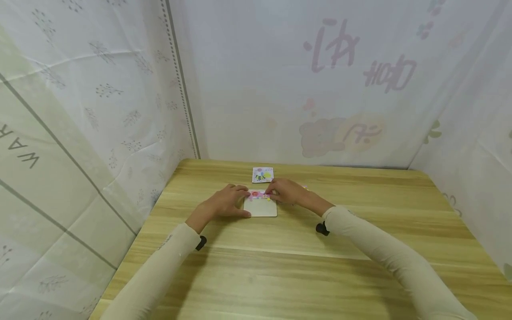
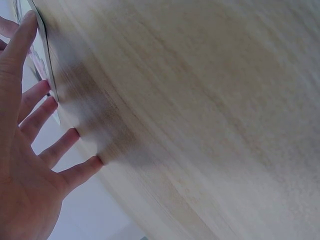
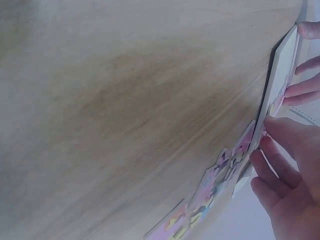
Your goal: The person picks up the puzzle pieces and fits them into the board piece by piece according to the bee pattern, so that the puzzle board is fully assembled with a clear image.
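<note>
A small pale puzzle board (image 1: 260, 209) lies on the table between both hands, with pink printed jigsaw pieces (image 1: 255, 194) along its far side. My left hand (image 1: 228, 202) rests at the board's left edge, thumb by the near corner and fingers by the far one. Seen from the left wrist, its fingers (image 2: 64, 145) are spread and fairly straight. At the board's far right corner, my right hand (image 1: 289, 192) pinches a small jigsaw piece between thumb and forefinger. The fingertips mostly hide that piece.
A printed card with a bee (image 1: 262, 174) lies just beyond the board. Several loose jigsaw pieces (image 3: 210, 190) lie right of the board, mostly hidden behind the right hand in the head view. The wooden table (image 1: 256, 275) ends at a hanging curtain (image 1: 248, 89) at the back.
</note>
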A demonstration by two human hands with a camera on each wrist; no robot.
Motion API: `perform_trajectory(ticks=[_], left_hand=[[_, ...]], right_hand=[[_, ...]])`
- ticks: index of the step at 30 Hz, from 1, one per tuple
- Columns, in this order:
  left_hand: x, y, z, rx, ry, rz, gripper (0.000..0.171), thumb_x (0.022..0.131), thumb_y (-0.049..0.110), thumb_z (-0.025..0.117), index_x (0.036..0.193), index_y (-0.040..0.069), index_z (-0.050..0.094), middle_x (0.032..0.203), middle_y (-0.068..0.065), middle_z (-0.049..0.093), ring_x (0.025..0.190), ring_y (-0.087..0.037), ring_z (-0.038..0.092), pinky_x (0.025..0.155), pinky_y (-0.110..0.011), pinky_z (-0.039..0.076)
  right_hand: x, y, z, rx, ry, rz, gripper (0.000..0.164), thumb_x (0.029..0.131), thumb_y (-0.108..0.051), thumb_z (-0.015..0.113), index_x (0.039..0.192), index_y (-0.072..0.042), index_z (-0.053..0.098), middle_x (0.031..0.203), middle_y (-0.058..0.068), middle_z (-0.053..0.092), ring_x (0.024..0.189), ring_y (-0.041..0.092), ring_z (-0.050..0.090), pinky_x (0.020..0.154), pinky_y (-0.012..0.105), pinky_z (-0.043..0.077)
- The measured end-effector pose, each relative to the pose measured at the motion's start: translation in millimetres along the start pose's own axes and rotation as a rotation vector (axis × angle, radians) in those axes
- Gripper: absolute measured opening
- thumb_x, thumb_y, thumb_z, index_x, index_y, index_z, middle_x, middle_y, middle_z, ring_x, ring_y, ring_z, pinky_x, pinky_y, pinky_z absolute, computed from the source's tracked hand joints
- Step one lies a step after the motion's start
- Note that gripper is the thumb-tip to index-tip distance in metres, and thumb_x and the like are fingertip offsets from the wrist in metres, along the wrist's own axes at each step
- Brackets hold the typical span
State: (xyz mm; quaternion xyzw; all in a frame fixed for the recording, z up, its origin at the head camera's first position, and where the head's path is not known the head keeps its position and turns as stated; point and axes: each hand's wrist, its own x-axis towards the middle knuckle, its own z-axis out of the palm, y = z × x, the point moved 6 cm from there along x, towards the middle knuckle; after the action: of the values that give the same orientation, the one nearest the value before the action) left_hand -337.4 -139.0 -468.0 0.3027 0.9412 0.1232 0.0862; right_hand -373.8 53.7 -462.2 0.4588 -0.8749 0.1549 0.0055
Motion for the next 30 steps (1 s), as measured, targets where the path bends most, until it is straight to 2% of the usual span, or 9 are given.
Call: perform_trajectory(ticks=[12,20,30], left_hand=[[2.4,-2.0,1.6,0.015,-0.014,-0.007,0.084,0.087,0.067,0.074,0.15,0.014,0.056,0.159,-0.008,0.046,0.145,-0.038,0.04,0.108,-0.063,0.044],[2.2,-1.2,2.4,0.006,0.0,-0.003,0.084,0.085,0.065,0.076,0.149,0.014,0.057,0.158,-0.008,0.047,0.144,-0.037,0.041,0.105,-0.064,0.046],[2.1,-0.3,1.9,0.002,0.01,-0.004,0.082,0.086,0.063,0.077,0.148,0.013,0.058,0.158,-0.007,0.048,0.145,-0.037,0.041,0.106,-0.063,0.046]], right_hand=[[0.0,-1.8,-3.7,-0.029,-0.061,0.022,0.017,0.098,-0.011,0.073,0.113,-0.005,0.079,0.107,0.009,0.073,0.094,0.021,0.066,0.083,0.033,0.058],[1.7,-2.1,-0.2,-0.009,-0.039,0.001,0.016,0.097,-0.009,0.074,0.111,-0.004,0.08,0.105,0.008,0.075,0.095,0.022,0.066,0.084,0.034,0.057],[-0.3,2.6,4.0,-0.015,-0.039,0.057,0.018,0.098,-0.011,0.073,0.114,-0.006,0.08,0.108,0.007,0.072,0.097,0.021,0.064,0.084,0.034,0.056]])
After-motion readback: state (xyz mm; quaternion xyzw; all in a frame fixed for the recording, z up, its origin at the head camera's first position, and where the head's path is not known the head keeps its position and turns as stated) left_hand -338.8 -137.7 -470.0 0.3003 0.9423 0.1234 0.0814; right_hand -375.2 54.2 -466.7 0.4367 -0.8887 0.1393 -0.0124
